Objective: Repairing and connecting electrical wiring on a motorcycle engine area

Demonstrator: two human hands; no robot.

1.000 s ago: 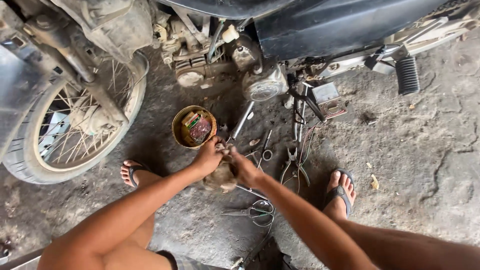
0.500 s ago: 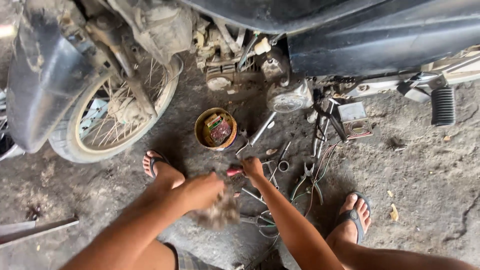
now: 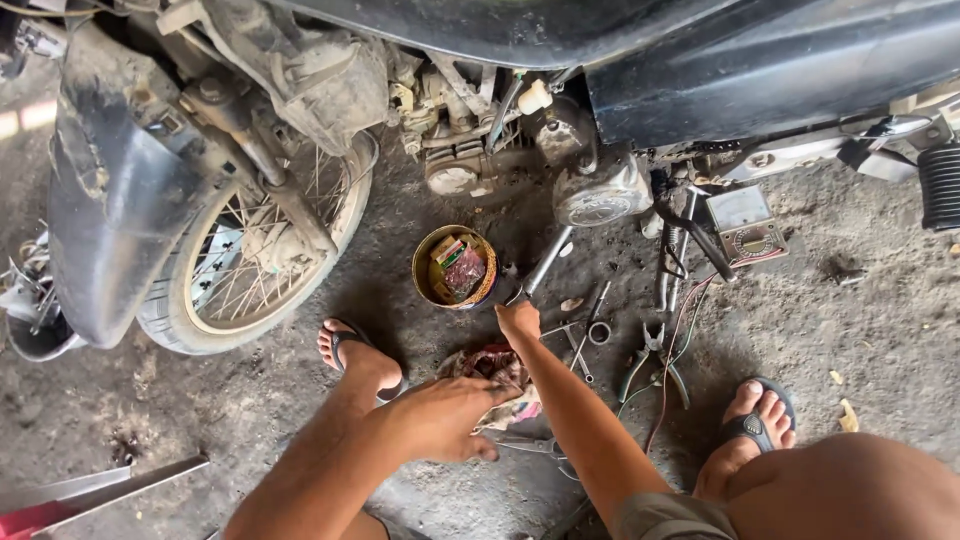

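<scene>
I squat on dirty ground beside a motorcycle (image 3: 560, 90). My left hand (image 3: 440, 418) rests palm-down on a dirty rag (image 3: 495, 372), fingers spread. My right hand (image 3: 518, 318) reaches forward and grips the lower end of a long metal wrench (image 3: 548, 262) that angles up toward the engine (image 3: 590, 185). A round yellow tin (image 3: 455, 268) with small packets in it stands just left of that hand.
The spoked front wheel (image 3: 250, 260) and fender are at left. Wrenches (image 3: 585, 335), pliers (image 3: 650, 360) and wires lie right of the hands. A meter (image 3: 745, 225) sits under the bike. My sandalled feet (image 3: 755, 420) flank the tools. Scissors (image 3: 535, 445) lie near.
My two hands were together over the rag; now the right hand has reached forward onto the wrench while the left stays low on the rag. The view has shifted right.
</scene>
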